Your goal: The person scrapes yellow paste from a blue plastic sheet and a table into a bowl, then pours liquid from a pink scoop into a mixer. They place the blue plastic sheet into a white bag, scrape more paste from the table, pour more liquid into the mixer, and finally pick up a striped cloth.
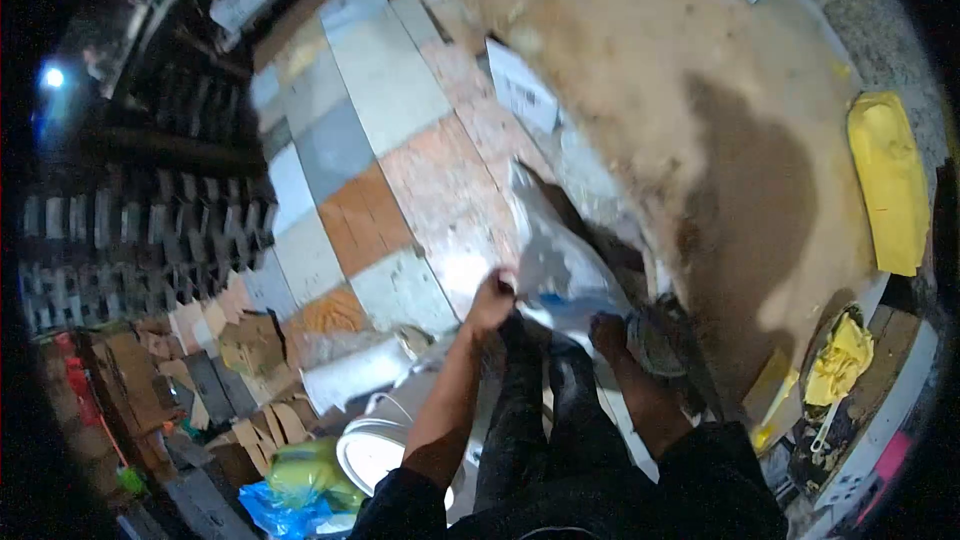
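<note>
White bag (pixel 565 262) is gripped between both forward-reaching hands (pixel 492 304) (pixel 607 334).

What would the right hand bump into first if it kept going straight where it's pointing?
Probably the white bag: it lies just ahead of the right hand, which seems to touch its near edge, though the depth is hard to judge.

"What's the floor (pixel 395 80) like?"
"Mismatched tiles (pixel 440 185): white, blue-grey, pink, orange-brown, with a bright glare (pixel 468 275) near the middle."
"And the light?"
"A small, bright lamp (pixel 53 77) shines at the far left, with darkness around it."
"What's on either side?"
"Dark stacks (pixel 140 230) on the left; on the right, a broad brown surface (pixel 600 30) with a large shadow (pixel 755 180) across it."
</note>
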Motion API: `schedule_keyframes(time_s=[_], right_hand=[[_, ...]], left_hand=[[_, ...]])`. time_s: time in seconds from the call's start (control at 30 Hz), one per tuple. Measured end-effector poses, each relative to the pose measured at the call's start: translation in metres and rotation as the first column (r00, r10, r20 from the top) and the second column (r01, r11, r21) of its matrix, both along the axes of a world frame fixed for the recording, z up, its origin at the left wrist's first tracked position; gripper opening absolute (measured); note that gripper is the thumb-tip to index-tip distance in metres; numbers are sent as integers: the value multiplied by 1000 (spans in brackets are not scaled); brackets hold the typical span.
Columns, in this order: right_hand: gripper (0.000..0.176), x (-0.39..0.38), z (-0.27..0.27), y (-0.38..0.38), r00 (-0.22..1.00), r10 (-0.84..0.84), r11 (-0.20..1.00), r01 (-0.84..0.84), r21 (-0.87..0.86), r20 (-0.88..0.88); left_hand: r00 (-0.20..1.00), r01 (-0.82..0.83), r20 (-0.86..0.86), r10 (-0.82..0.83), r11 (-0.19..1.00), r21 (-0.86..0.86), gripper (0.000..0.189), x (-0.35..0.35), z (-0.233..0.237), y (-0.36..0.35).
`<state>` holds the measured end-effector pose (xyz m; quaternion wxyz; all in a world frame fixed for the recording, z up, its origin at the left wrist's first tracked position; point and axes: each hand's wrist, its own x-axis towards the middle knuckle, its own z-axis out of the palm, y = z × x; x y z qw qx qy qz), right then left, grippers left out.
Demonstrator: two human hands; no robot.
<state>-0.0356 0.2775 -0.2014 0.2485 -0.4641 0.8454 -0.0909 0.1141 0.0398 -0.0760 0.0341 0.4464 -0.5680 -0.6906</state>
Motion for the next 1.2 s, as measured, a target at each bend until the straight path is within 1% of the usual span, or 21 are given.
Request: schedule_keyframes(time_s=[0.07, 0.23, 0.33, 0.37, 0.4, 0.43, 0.47, 0.5, 0.53, 0.57, 0.6, 0.67, 0.7, 0.77, 0.8, 0.83, 0.87, 0.93, 1.0, 1.07, 1.2], right_hand=[[17, 0, 44, -15, 971, -197, 889, 118, -442, -135], [14, -3, 165, -67, 846, 54, 913, 173, -369, 530], [18, -12, 218, -95, 871, 29, 928, 159, -337, 491], [18, -14, 227, -103, 846, -7, 925, 208, -319, 533], [18, -17, 234, -112, 818, -41, 921, 253, -295, 574], [18, -18, 239, -120, 822, -43, 920, 254, -298, 567], [17, -20, 247, -131, 861, -37, 905, 244, -348, 507], [16, -26, 253, -143, 898, -31, 890, 224, -396, 438], [15, -30, 255, -154, 929, -28, 875, 201, -440, 369], [13, -35, 247, -163, 850, 55, 837, 247, -488, 524], [11, -34, 290, -185, 870, -2, 849, 262, -459, 493], [11, -35, 256, -212, 881, -31, 753, 332, -568, 473], [12, -32, 273, -231, 911, -73, 766, 311, -563, 405], [13, -20, 280, -270, 866, -157, 750, 417, -514, 475], [13, -11, 284, -283, 792, -242, 715, 536, -448, 560], [13, -8, 294, -300, 797, -251, 716, 535, -449, 549], [15, -5, 306, -314, 903, -203, 718, 400, -570, 379], [21, 4, 326, -329, 991, -132, 706, 95, -702, 2], [19, 6, 324, -316, 971, -231, 762, 219, -609, 60], [24, -9, 320, -291, 949, -289, 825, 180, -535, -126], [30, -21, 321, -205, 882, -380, 823, 184, -537, -280]], left_hand=[[987, -64, -144, 74, 996, 69, 35, 20, 35, 7], [943, -31, 310, 124, 957, -288, 23, 125, 22, 16], [890, 437, 364, -276, 288, -852, 18, 209, -26, 16], [821, 570, 535, -197, 305, -763, 16, 228, -37, 17], [813, 392, 575, -86, 812, -433, 13, 228, -26, 13], [689, -34, 715, 117, 991, -130, 12, 228, -17, 9], [696, -33, 708, 114, 991, -127, 12, 245, -28, -1], [722, 421, 681, -118, 857, -298, 14, 273, -49, -12], [638, 743, 696, -330, 501, -443, 16, 286, -63, -23], [641, 741, 689, -337, 507, -441, 16, 283, -61, -37], [839, 396, 521, -159, 834, -384, 15, 280, -63, -59], [880, 471, 454, -141, 395, -789, 15, 280, -80, -116], [890, 71, 452, 53, 965, -253, 11, 239, -35, -146], [910, 411, 414, -12, -88, -907, 13, 230, -102, -215], [952, 301, 293, -87, 99, -948, 11, 196, -75, -252], [975, 64, 217, 50, 870, -489, 13, 163, -91, -295], [950, 309, 299, -86, 366, -878, 14, 128, -55, -328], [972, 234, 212, -106, 571, -787, 23, 48, -15, -398], [936, 352, 284, -207, 553, -755, 30, -21, 17, -454], [999, -21, -46, -6, 832, -555, 37, -88, 89, -477], [965, -105, -261, 9, 929, -355, 22, -161, 164, -473]])
